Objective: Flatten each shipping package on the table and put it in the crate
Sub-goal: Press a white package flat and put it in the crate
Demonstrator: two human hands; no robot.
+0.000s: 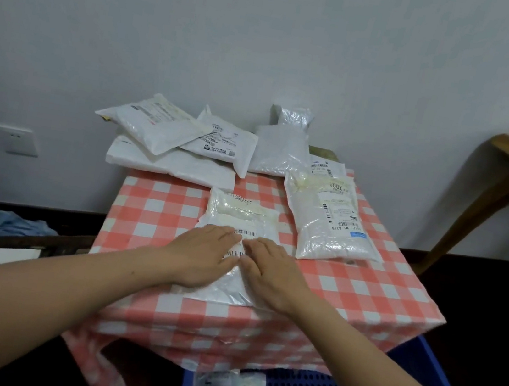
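The bench [158, 211], under a red-checked cloth, looks small for its load. Mailers crowd the far half, and the stack of 3 [168, 143] at the back-left overhangs the edge, so a nudge could tip it off. The blue crate [431, 368] sits on the floor just below the near edge with a few packages inside; I'd judge the drop into it short and open. The package being flattened [240, 214] lies with its near end at the bench lip, so a pull toward the body might slide it, or the loose cloth, over early. A plump package [331, 224] lies near on the right, apart from it. The left hand [204, 251] and right hand [271, 271] press palm-down side by side, fingers straight, each grip released.
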